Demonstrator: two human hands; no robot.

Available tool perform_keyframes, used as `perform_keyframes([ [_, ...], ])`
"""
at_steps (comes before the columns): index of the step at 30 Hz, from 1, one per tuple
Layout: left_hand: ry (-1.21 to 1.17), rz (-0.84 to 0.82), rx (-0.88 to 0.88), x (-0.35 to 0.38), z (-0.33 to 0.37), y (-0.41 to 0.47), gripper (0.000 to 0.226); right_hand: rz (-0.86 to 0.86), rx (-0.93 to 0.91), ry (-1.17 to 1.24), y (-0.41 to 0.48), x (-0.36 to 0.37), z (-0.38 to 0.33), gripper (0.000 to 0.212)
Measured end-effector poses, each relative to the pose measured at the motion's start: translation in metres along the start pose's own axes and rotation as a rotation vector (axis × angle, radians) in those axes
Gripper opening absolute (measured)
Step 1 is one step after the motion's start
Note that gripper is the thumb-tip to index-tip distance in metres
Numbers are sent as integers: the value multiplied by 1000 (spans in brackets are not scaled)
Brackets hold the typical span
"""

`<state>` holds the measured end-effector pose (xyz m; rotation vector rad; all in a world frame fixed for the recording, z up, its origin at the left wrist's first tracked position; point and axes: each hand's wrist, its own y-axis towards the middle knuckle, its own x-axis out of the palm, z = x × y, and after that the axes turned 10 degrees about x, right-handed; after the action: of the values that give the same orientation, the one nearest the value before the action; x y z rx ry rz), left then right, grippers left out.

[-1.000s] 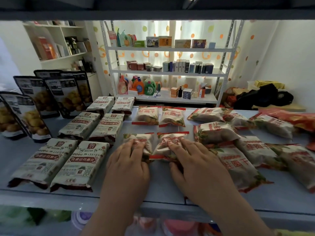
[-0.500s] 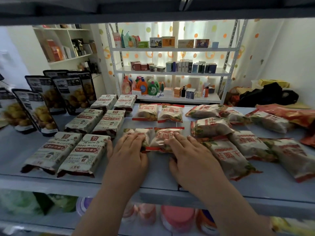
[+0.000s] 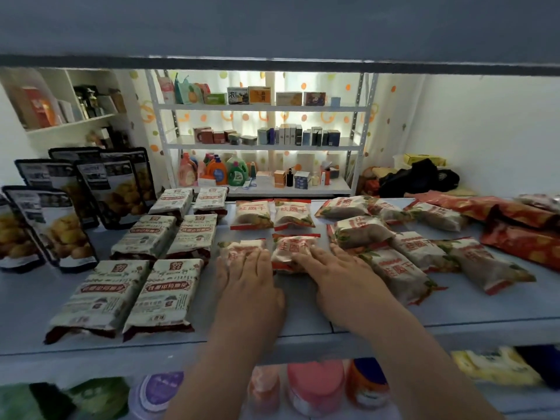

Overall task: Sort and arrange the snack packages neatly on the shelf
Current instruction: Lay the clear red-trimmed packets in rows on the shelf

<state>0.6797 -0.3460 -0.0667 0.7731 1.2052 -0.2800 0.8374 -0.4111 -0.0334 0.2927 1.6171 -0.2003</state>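
Observation:
On the pale blue shelf [image 3: 454,310], my left hand [image 3: 247,280] lies flat with straight fingers on a white snack packet with red print [image 3: 239,247]. My right hand [image 3: 336,277] lies flat beside it, fingers touching a second white-and-red packet [image 3: 292,245]. Two more of these packets [image 3: 274,213] sit side by side just behind. Several of the same packets [image 3: 403,262] lie jumbled to the right. Cream-and-brown packages [image 3: 145,283] lie in paired rows to the left.
Black pouches with yellow fruit pictures [image 3: 60,213] stand at the far left. Red-orange bags [image 3: 521,231] lie at the far right. The shelf above [image 3: 272,31] hangs low overhead. Jars and bags fill the shelf below [image 3: 315,386]. Another stocked rack [image 3: 260,144] stands behind.
Both hands have slid the two front packets a little farther back toward the rear pair. The camera has dropped lower, so the shelf above fills more of the view.

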Motion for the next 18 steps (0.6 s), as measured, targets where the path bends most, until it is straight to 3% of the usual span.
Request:
perform_keyframes([
  [4, -17, -47, 34, 1, -1, 5, 75, -48, 44, 28, 4, -4, -2, 65],
  [7, -2, -64, 120, 0, -1, 7, 73, -51, 52, 78, 3, -7, -3, 69],
  [12, 44, -114, 217, 0, -4, 16, 66, 142, 70, 202, -15, -1, 18, 69],
  [18, 46, -131, 251, 4, 1, 20, 68, 93, 54, 64, -25, 12, 27, 93],
])
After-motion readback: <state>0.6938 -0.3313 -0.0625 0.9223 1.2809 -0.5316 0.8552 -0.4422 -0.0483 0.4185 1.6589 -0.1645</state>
